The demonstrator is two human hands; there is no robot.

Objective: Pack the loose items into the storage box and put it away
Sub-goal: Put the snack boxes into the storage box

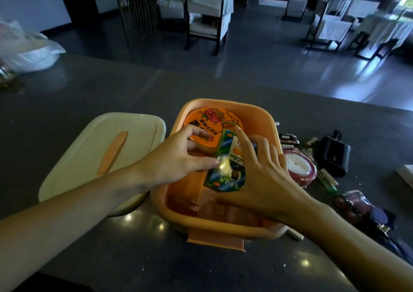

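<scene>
An orange storage box (263, 117) stands open on the dark counter. Inside it at the far end lies an orange round noodle cup (210, 119) with a tomato picture. Both hands hold a blue and green drink carton (228, 168) tilted over the box's middle. My left hand (178, 160) pinches the carton's left side with thumb and fingers. My right hand (263, 175) grips the carton's right side, fingers spread over its top. The cream lid (89, 157) with an orange handle strip lies flat to the left of the box.
Loose items lie right of the box: a round red jar (301, 168) with white content, a black pouch (334, 155), small tubes, a green pen (328, 182) and a dark purple bundle (359, 204). A plastic bag (26, 50) sits far left. Chairs stand beyond the counter.
</scene>
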